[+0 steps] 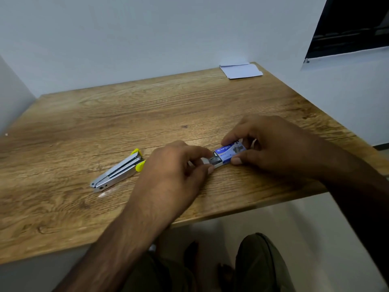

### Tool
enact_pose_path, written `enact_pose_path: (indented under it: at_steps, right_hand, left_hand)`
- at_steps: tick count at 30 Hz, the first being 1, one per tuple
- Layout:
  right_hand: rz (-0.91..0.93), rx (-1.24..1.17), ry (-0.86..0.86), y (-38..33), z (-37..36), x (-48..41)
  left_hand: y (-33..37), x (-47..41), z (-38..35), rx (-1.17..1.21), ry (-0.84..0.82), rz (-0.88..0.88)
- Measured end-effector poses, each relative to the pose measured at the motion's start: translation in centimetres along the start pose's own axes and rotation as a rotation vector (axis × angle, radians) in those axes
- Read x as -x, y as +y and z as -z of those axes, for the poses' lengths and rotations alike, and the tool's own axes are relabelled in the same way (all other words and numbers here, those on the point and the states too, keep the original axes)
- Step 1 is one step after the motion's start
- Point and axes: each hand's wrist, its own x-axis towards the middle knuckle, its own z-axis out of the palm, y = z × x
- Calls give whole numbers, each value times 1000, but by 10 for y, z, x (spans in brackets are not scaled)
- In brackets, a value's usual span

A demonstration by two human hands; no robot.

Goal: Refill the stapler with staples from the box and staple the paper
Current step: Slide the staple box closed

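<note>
A small blue staple box (230, 152) lies on the wooden table (147, 106) near its front edge. My right hand (271, 144) pinches the box's sleeve between thumb and fingers. My left hand (179, 167) grips the white inner tray (212, 162), which is slid partly out to the left, with grey staples showing inside. The silver stapler (117, 171) with yellow tips lies swung open on the table to the left of my left hand, untouched. A folded white paper (241, 70) rests at the far right corner.
White walls close the table at the back and left. A dark window frame (349, 28) is at the upper right. My knees (259, 262) show below the table's front edge.
</note>
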Motion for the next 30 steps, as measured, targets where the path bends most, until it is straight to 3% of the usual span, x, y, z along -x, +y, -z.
enact_pose_path:
  at_steps: [7,15,30]
  right_hand:
    - [20,10,-18,-1,0,1]
    - [37,-16,-31,-3,-1,2]
    - [39,-15,22,-2,-5,5]
  left_hand:
    - [0,0,-5,11,-16,-32]
    - [4,-4,-2,103,5,63]
    - [10,-8,-2,21,24,61]
